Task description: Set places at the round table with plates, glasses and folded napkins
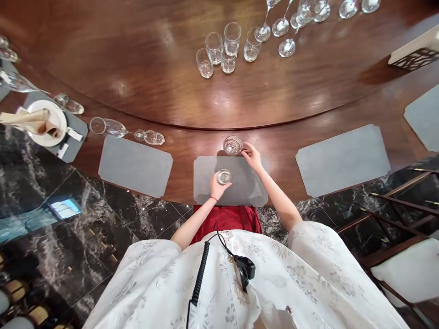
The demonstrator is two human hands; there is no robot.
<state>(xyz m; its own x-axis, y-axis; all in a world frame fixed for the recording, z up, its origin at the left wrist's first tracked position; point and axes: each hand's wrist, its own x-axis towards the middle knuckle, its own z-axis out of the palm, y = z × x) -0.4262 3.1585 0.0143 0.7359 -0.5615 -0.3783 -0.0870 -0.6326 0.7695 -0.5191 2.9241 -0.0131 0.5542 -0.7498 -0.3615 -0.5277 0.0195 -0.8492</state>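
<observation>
My left hand (218,186) is wrapped round a small clear glass (224,176) above the grey placemat (247,187) right in front of me. My right hand (253,156) reaches past the mat's far edge, its fingers touching the side of a second clear glass (232,145) that stands on the wooden table (192,151). Both glasses look empty.
Several tumblers (222,50) and stemmed glasses (291,27) stand on the raised centre of the table. More grey placemats lie left (135,167) and right (343,160). A plate with a folded napkin (43,122) and glasses lying on their sides (126,130) are at the left. A chair (404,256) stands at my right.
</observation>
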